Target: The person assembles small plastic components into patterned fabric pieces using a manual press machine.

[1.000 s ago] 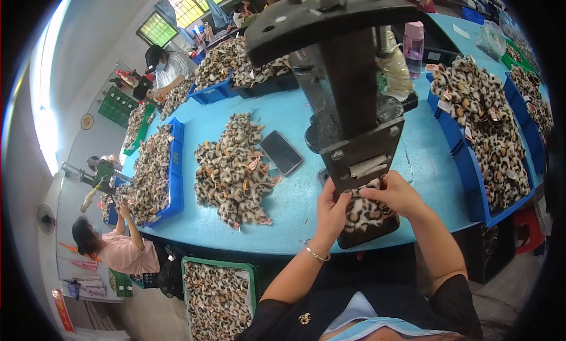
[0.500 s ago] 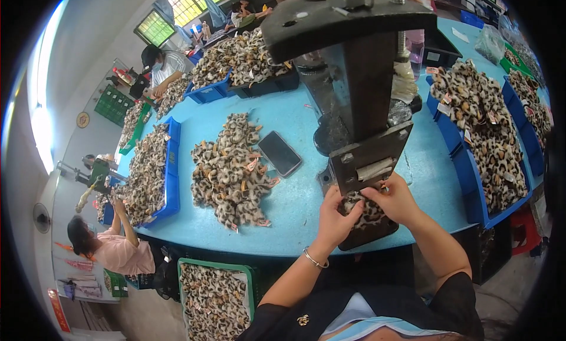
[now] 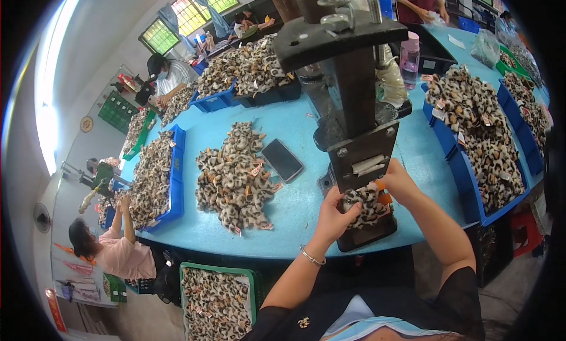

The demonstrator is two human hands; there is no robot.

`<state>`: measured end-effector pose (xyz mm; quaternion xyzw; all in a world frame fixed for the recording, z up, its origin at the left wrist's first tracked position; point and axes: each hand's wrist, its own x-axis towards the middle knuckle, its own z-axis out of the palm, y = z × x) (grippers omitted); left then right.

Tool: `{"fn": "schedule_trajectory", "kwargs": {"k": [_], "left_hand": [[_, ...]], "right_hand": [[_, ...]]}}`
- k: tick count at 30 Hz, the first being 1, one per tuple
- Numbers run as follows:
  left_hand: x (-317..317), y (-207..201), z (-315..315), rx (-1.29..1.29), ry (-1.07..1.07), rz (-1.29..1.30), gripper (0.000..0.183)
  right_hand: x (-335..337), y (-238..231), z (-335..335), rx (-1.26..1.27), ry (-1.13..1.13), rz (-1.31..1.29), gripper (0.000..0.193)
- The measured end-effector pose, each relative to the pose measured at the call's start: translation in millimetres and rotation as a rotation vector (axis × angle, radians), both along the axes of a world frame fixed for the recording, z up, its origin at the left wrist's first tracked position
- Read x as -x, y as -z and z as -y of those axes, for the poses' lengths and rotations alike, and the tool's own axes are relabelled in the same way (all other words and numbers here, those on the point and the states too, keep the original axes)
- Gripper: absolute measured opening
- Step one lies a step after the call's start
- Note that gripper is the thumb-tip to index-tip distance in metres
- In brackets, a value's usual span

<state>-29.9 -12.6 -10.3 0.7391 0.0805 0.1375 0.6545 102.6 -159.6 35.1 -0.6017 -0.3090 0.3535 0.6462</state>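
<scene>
A small spotted plush toy (image 3: 362,206), white, brown and black, lies on the base of a dark metal hand press (image 3: 356,99). My left hand (image 3: 335,216) grips its left side, thumb on top. At the toy's upper right, my right hand (image 3: 402,183) is closed with its fingertips at a small orange piece (image 3: 384,197); whether that piece is joined to the toy I cannot tell. The press's lower plate (image 3: 368,152) hangs just above the toy. A white and red tag sticks out at the toy's right edge.
To the left lie a heap of similar plush toys (image 3: 233,179) and a phone (image 3: 283,160). Blue bins (image 3: 175,184) of toys stand on both sides, a green crate (image 3: 253,285) below the table edge. A pink bottle (image 3: 409,61) stands behind. Co-workers (image 3: 121,252) sit at left.
My right hand has moved up and away from the toy's middle, and orange now shows beside it. My left hand keeps its hold. The view has shifted slightly.
</scene>
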Motion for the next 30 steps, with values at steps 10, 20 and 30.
{"fn": "schedule_trajectory", "kwargs": {"k": [10,20,30], "left_hand": [[-2,-10,-1,-0.04,0.015,-0.066,0.042],[-7,5,-2,-0.159,0.008,0.027,0.04],[-5,-12,2,-0.109,-0.03,-0.062,0.04]], "right_hand": [[-44,-145,-10,-0.446,0.857,0.368,0.024],[30,12,10,0.092,0.227,0.055,0.025],[0,-9,-7,0.203,0.008,0.213,0.023]]}}
